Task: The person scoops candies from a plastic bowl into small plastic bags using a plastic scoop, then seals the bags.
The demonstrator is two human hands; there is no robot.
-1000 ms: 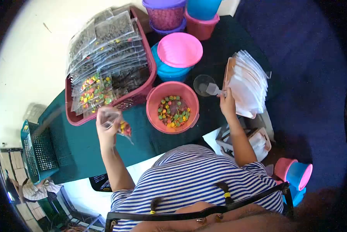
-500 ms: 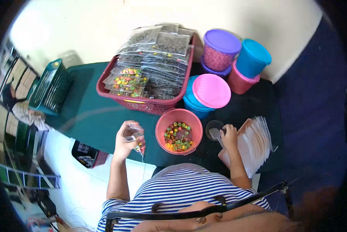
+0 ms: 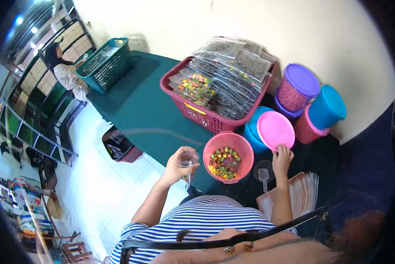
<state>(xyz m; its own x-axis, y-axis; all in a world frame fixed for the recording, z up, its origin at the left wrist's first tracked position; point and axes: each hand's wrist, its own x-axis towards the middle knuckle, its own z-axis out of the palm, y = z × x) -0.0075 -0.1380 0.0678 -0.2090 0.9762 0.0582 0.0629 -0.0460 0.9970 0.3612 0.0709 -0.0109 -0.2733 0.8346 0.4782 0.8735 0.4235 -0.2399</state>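
My left hand is closed around a clear plastic bag, its mouth held open; some coloured pieces show low in it. To its right stands a pink bowl with small yellow, green, red and brown candies inside. My right hand has its fingers at the near rim of a pink lid, apparently gripping it. That lid sits tilted over a blue tub. Below the hand, a clear scoop rests on a small round dark dish.
Behind the bowl, a maroon basket is heaped with filled bags. Purple, blue and red tubs stand by the wall. A stack of clear bags lies at right. A green basket stands far left, near another person.
My right hand has let go of the scoop, which now lies on the dish, and has moved up to the pink lid. The left hand still holds the bag. The view has turned left.
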